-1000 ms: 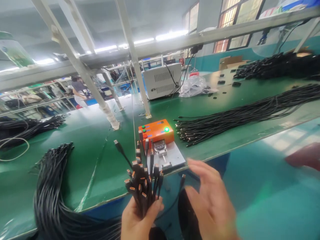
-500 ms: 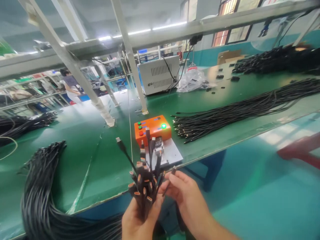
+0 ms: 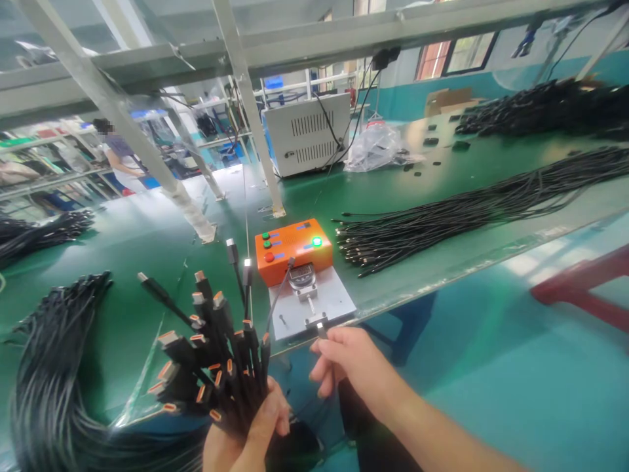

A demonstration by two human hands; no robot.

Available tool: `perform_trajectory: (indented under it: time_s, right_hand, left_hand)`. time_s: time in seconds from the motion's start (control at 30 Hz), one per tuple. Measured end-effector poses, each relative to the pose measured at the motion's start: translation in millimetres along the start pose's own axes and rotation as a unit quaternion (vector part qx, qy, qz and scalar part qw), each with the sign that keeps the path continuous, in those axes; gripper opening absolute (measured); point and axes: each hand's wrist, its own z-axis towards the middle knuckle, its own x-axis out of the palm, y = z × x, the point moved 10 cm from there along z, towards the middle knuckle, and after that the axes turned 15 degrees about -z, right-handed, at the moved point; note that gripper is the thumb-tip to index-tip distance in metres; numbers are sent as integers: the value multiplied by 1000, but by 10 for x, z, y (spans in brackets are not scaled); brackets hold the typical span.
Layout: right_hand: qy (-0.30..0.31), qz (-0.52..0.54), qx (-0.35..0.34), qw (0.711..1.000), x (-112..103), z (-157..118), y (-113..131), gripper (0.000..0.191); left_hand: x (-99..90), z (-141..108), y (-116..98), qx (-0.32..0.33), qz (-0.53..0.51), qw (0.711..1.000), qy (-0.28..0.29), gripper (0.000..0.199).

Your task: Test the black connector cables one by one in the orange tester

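Observation:
My left hand (image 3: 250, 429) is closed round a bunch of black USB cables (image 3: 230, 373), whose connector ends fan upward, many with orange-lined tips. Between thumb and fingers, my right hand (image 3: 351, 360) pinches a single USB cable (image 3: 322, 332) by its connector, metal tip pointing up. That tip is at the near edge of a metal plate fixture (image 3: 334, 295); I cannot tell whether it touches. Behind the plate sits an orange box (image 3: 295, 252) with green and red buttons and a lit green light. A small round gauge (image 3: 302, 278) is mounted in front of the box.
Bundles of black cables lie at the left (image 3: 54, 367) and right (image 3: 466, 210) of the green table (image 3: 206, 295). Further back stand a grey metal cabinet (image 3: 309, 134) and a clear plastic bag (image 3: 376, 147). White posts rise from the table. A person (image 3: 122, 157) is far left.
My hands have drawn apart. The left moved left with the bunch, which now spreads wider. The right has separated one cable and brought its connector to the fixture's front edge.

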Motion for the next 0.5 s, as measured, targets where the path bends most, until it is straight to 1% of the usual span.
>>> perform_trajectory:
  time_s: [0.17,0.27,0.5]
  right_hand:
    - [-1,-23,3,1000,-4,14,13,16]
    - [4,-29,3,1000,8,27,16,14]
    - [0,-29,-3,1000,15,36,50,16]
  left_hand:
    - [-8,35,13,10,8,1000,-2,21]
    - [11,51,17,7,25,1000,9,22]
    - [30,56,27,3,42,999,18,26]
